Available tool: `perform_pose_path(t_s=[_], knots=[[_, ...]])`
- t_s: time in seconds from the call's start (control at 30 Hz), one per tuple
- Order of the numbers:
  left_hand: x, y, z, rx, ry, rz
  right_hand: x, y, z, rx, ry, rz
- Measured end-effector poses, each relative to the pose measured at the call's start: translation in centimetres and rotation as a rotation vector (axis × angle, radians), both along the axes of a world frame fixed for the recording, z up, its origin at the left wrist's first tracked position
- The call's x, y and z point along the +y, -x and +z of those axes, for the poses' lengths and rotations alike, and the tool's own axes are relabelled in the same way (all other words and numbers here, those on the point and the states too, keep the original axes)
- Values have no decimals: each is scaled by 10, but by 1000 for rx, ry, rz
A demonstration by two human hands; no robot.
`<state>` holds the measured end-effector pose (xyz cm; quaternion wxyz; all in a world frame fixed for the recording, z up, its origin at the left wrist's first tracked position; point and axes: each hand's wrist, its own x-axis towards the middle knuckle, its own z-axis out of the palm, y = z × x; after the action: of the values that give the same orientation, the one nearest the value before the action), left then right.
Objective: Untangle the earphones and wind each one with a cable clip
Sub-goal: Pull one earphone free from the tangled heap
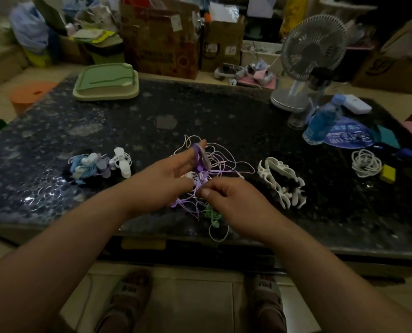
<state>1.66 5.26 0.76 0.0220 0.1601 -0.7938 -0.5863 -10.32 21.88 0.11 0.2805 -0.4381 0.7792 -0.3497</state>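
Feet in slippers (128, 299) stand on the floor (195, 296) nearest us, just short of the near edge of the desk (56, 131). Above that edge we see both hands at work. The right hand (233, 200) has its grip closed to a pinch, thumb against fingertips, on a purple cord (187, 200) leading out of the tangle of earphones (219, 164); we judge this hold isolates one strand so it can be traced and freed. The left hand (171, 174), just left of it, closes its grip on a purple cable clip (200, 157) held upright between its fingers, probably ready for winding once the cord runs clear. The tangle lies on the desk under and just beyond both hands, with a green earphone (213, 215) trailing toward the near edge. Left of the hands sits a pile of wound earphones (89, 167), apparently finished work set aside; right of them, white clips (281, 181) wait as stock. Farther right lies a coiled white cable (366, 163). At the far side stand a fan (313, 56) and a green box (106, 82).
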Motion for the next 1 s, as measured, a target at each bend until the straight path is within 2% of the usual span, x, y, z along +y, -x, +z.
perform_pose_path(t_s=[0.17,0.27,0.37,0.47,0.6,0.73,0.8,0.87,1.0], knots=[[1,-3,-8,-129,419,-146,8,15,12,171,60,-24],[3,-7,-6,-250,490,-266,14,31,22,170,124,-92],[9,-8,-2,-274,408,-381,17,38,26,98,107,-38],[21,-6,2,-240,239,-481,17,41,24,-4,105,-33],[27,-7,13,-202,-71,-496,18,50,20,-392,134,-89],[31,-8,21,-48,-261,-387,17,48,12,-608,151,-71],[27,-8,23,37,-303,-277,18,41,7,-613,129,-42],[19,-5,22,101,-343,-132,16,34,2,-509,105,-25],[10,-2,16,108,-280,6,11,23,-4,-356,105,-8]])
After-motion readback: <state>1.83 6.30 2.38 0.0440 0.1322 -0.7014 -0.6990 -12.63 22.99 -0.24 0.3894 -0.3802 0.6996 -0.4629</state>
